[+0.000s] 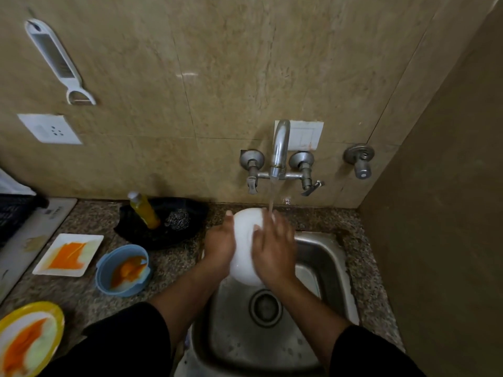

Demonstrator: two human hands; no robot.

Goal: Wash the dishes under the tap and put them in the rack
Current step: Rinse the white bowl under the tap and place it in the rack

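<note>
While water runs from the tap [279,148] into the sink [321,257], a white bowl [246,240] gets rinsed there.
The left hand [220,247] grips its side to steady it; the right hand [273,250] lies flat, fingers spread, to rub it clean.

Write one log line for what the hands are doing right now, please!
step: rinsing | item: white bowl | left hand: holds bowl | right hand: rubs bowl | tap: running | place: over sink | waiting: blue bowl
</note>
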